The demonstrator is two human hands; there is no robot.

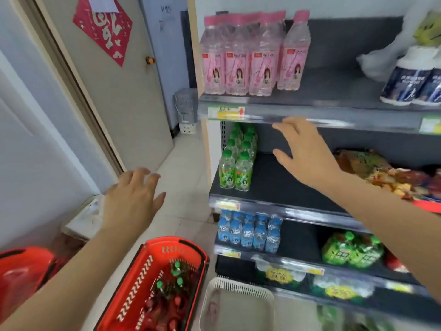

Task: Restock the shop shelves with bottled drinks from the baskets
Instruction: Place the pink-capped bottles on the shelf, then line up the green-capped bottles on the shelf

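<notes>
head view: both our left hand (pixel 130 201) and right hand (pixel 307 151) are spread, empty; basket (pixel 133 285) bottles (pixel 176 280) look light, slick; grip mid-body.

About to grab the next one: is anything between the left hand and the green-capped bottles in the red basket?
Nothing visible. The left hand is open and empty above the floor, and the red basket below it is open-topped, with the green-capped bottles uncovered.

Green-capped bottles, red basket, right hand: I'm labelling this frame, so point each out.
green-capped bottles (pixel 236 172): head view, front bottle's label.
red basket (pixel 152 266): head view, left wall.
right hand (pixel 307 154): head view, back of hand.
</notes>
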